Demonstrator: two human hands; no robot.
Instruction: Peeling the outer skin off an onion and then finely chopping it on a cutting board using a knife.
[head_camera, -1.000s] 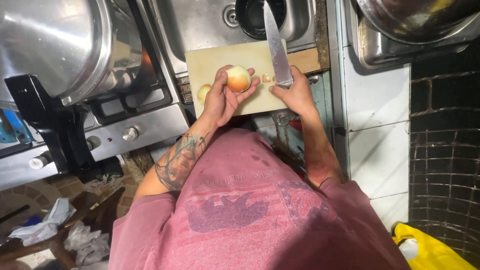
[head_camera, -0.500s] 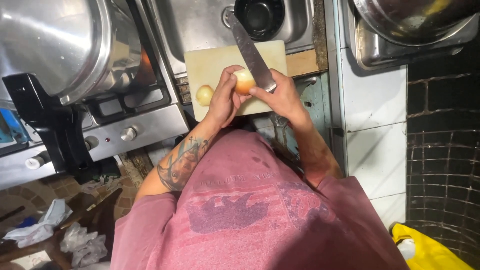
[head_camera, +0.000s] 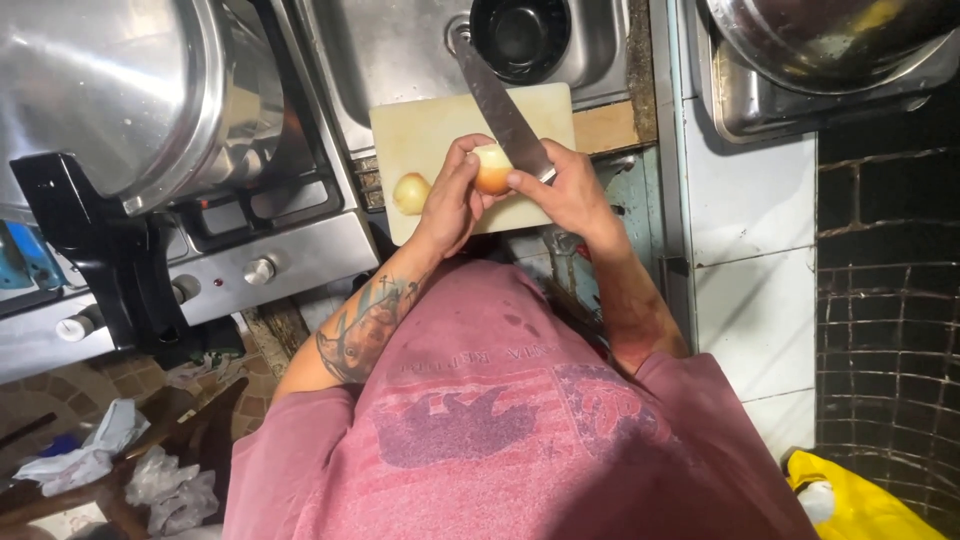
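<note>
My left hand (head_camera: 452, 196) holds a pale peeled onion (head_camera: 492, 168) just above the near edge of a cream cutting board (head_camera: 425, 125). My right hand (head_camera: 565, 185) grips a large knife (head_camera: 495, 100), thumb against the onion, the blade slanting up and left over the board toward the sink. A second, smaller onion (head_camera: 411, 193) lies on the board's left near corner, beside my left wrist.
The board spans a steel sink (head_camera: 400, 50) holding a black round pot (head_camera: 520, 35). A stove with knobs (head_camera: 260, 270) and a big steel lid (head_camera: 100, 90) stands to the left. A steel basin (head_camera: 820, 60) sits at right above white tiles. A yellow bag (head_camera: 860, 500) lies bottom right.
The knife swung from pointing straight up to slanting left across the onion. My right hand moved in against the onion held by my left hand.
</note>
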